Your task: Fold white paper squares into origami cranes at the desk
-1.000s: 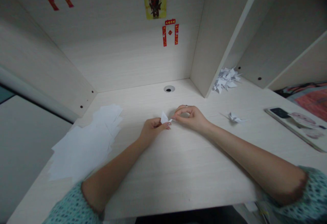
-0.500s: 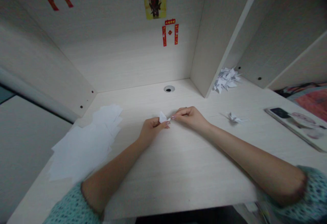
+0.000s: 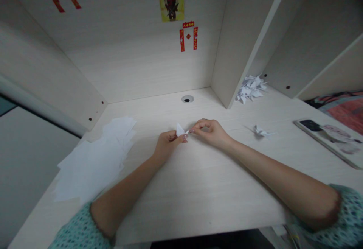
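Observation:
Between my two hands is a small folded white paper crane [image 3: 180, 129], just above the middle of the desk. My left hand [image 3: 169, 143] grips its body, thumb on the near side. The thumb and fingertips of my right hand [image 3: 211, 131] pinch together at the narrow tip on the crane's right side. Part of the folded paper is hidden behind my left fingers. Off to the right, a finished-looking paper crane [image 3: 261, 131] lies alone on the desk.
Loose white paper sheets [image 3: 93, 158] are spread on the left. A heap of paper cranes [image 3: 251, 88] lies behind the upright divider [image 3: 238, 52]. A phone [image 3: 331, 139] rests at the right, near reddish cloth [image 3: 348, 109]. A round cable hole [image 3: 187, 99] sits at the back.
My right hand has shifted very slightly, its fingers still at the crane's tip. The left hand keeps its hold, and everything else stays in place.

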A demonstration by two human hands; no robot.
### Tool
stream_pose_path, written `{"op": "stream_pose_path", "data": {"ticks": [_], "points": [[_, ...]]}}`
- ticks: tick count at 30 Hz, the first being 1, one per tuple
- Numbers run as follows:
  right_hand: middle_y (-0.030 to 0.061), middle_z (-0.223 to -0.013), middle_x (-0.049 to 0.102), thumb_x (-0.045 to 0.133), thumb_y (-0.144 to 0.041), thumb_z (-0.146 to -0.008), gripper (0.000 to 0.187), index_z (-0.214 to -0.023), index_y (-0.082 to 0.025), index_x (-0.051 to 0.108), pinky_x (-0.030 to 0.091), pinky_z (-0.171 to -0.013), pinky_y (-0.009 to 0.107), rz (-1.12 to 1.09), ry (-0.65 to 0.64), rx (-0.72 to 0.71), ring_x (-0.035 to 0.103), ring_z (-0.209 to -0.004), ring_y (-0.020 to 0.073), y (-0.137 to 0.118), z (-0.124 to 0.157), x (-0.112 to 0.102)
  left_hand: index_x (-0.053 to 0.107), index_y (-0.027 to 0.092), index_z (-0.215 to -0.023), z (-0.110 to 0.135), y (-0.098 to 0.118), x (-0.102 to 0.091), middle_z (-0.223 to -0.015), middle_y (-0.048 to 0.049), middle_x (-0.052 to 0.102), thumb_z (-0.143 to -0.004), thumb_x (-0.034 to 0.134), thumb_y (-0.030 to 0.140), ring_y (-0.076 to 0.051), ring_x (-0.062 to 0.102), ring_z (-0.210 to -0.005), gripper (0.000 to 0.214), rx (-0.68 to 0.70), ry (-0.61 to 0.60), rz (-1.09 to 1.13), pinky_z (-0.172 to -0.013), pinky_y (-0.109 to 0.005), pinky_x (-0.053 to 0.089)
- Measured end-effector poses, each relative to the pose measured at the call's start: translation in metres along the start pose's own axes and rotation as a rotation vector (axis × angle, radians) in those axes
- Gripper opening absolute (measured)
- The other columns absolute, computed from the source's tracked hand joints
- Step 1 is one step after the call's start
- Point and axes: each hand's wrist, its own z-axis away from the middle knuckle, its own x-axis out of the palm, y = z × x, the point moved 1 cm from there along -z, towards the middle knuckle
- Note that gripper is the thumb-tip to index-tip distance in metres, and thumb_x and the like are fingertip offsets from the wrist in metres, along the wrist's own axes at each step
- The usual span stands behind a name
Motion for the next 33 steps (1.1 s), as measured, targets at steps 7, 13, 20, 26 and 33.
{"op": "stream_pose_path", "data": {"ticks": [7, 13, 20, 26, 33], "points": [[0.0061, -0.076, 0.071, 0.068, -0.038, -0.072, 0.023, -0.072, -0.016, 0.074, 0.044, -0.064, 0.028, -0.177, -0.016, 0.169, 0.062, -0.071, 0.0172, 0.0015, -0.002, -0.0004, 0.069, 0.014, -0.066, 0.0013, 0.0032, -0.0001, -0.064, -0.0028, 0.068, -0.07, 0.067, 0.044, -0.013, 0.056, -0.058, 0.03, -0.007, -0.019, -0.007, -0.055, -0.023, 0.037], [0.0045, -0.07, 0.068, 0.068, -0.037, -0.072, 0.021, -0.067, -0.016, 0.072, 0.043, -0.063, 0.027, -0.131, -0.016, 0.115, 0.06, -0.067, 0.0154, -0.001, -0.0008, 0.0011, 0.069, 0.014, -0.065, 0.0021, 0.0059, 0.0007, -0.063, -0.002, 0.068, -0.069, 0.067, 0.044, -0.012, 0.054, -0.056, 0.03, -0.012, -0.029, -0.041, -0.053, -0.022, 0.034], [0.0039, -0.071, 0.066, 0.065, -0.033, -0.075, 0.02, -0.066, -0.016, 0.069, 0.043, -0.069, 0.027, -0.129, -0.004, 0.017, 0.059, -0.07, 0.0146, -0.0033, 0.0008, 0.0031, 0.069, 0.015, -0.066, 0.0017, 0.0037, 0.001, -0.063, -0.0016, 0.068, -0.071, 0.066, 0.044, -0.013, 0.056, -0.057, 0.03, 0.002, -0.053, -0.032, -0.054, -0.022, 0.036], [0.0032, -0.072, 0.066, 0.065, -0.032, -0.074, 0.018, -0.068, -0.016, 0.069, 0.042, -0.07, 0.027, -0.147, -0.011, 0.046, 0.059, -0.071, 0.0146, -0.0002, -0.0003, 0.0031, 0.07, 0.016, -0.07, 0.0011, 0.0041, 0.0012, -0.068, -0.0025, 0.07, -0.07, 0.066, 0.044, -0.015, 0.059, -0.062, 0.029, 0.004, -0.042, -0.016, -0.057, -0.023, 0.039], [0.0047, -0.072, 0.068, 0.067, -0.038, -0.073, 0.023, -0.07, -0.016, 0.071, 0.042, -0.07, 0.028, -0.158, 0.021, 0.091, 0.059, -0.071, 0.0158, 0.0052, -0.005, -0.0029, 0.069, 0.017, -0.067, 0.0007, 0.0047, -0.0009, -0.074, -0.0041, 0.072, -0.076, 0.059, 0.045, -0.017, 0.063, -0.071, 0.031, 0.057, -0.033, 0.035, -0.068, -0.027, 0.044]]}}
